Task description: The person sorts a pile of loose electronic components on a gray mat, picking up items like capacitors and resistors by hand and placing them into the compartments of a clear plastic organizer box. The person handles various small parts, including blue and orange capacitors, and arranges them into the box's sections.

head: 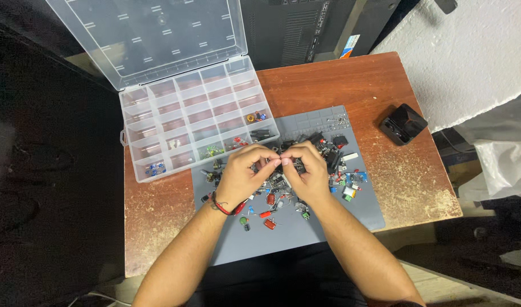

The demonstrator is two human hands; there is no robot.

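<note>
One small dark component (284,163), pinched between left hand (241,177), right hand (309,175)

Bright, even overhead light on the wooden table (351,85), glare on the clear lid (152,34), dark murky left edge.

Two hands, the left hand (241,177) and the right hand (307,173), met over one grey work mat (306,230). One clear plastic organiser box (195,122) stood open, with one lid (149,37). One small black box (403,124) lay on the one wooden table (351,85). The loose electronic components (272,199) were too many and too small to count; about seven compartments held parts.
</note>
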